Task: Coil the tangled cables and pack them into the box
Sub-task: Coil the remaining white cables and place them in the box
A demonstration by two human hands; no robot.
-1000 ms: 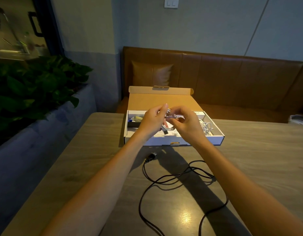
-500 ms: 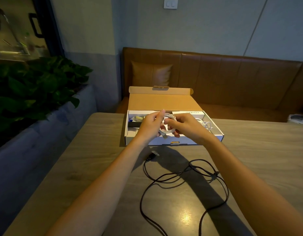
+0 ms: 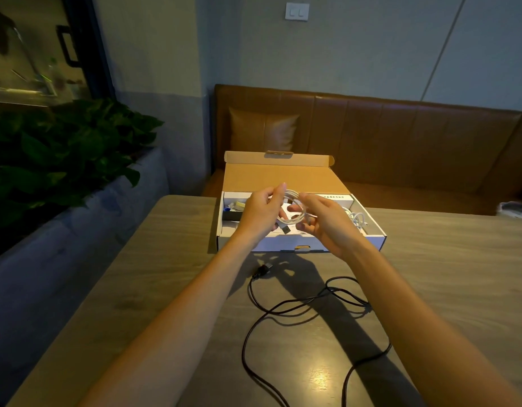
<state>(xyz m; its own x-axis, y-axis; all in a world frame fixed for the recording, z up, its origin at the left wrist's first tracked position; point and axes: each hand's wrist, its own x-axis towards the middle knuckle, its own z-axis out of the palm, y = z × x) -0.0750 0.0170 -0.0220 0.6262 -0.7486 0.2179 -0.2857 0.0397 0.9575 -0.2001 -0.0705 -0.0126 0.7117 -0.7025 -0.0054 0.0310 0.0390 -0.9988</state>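
White coil (image 3: 295, 221) gripped by left hand (image 3: 261, 212), right hand (image 3: 327, 221) over box (image 3: 283, 245); black cable (image 3: 295, 303) beside.

We log the setting as a café or restaurant booth: a brown leather banquette (image 3: 400, 136) with a cushion (image 3: 262, 130) behind a wood-grain table (image 3: 459, 259), a grey planter (image 3: 77, 230) of leafy plants (image 3: 63, 148) alongside, and a wall switch (image 3: 297, 11) above.

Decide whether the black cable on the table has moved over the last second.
No. The black cable lies in the same loops, its plug just as close to the box front wall as before.
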